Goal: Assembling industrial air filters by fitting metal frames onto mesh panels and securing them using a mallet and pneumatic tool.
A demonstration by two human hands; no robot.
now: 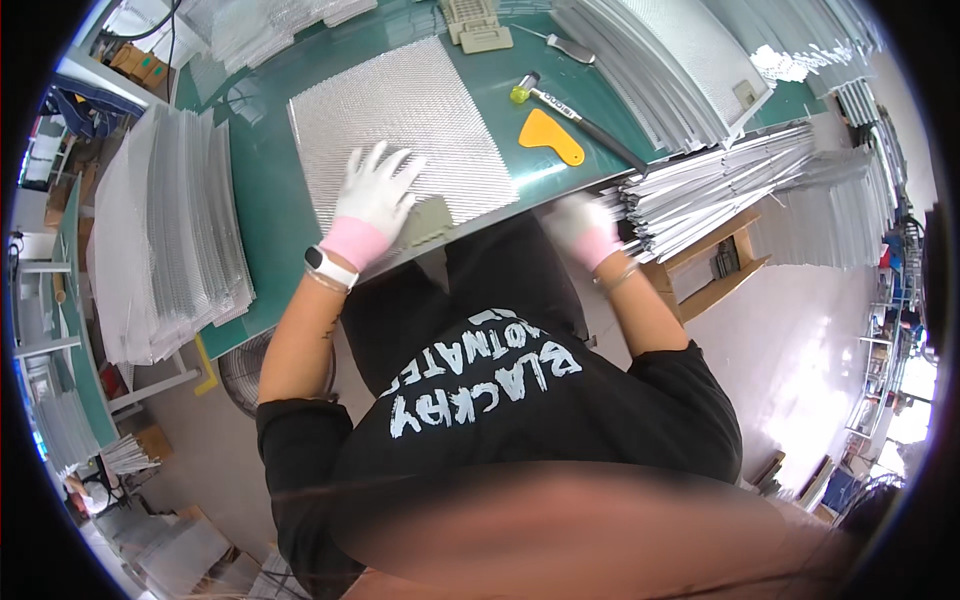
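A silvery mesh sheet lies on the green tabletop. My left hand, in a white and pink glove, rests on its near left part with the fingers spread. Just right of that hand, a flat beige piece sits at the sheet's near edge. My right hand, gloved the same way, is below the table's front edge, close to the ends of a bundle of thin white strips. Motion smears its fingers, so I cannot see whether it holds anything.
Right of the sheet lie a mallet, a yellow scraper and a screwdriver-like tool. A beige block is at the far edge. Stacks of mesh panels stand left and right. A fan is underneath.
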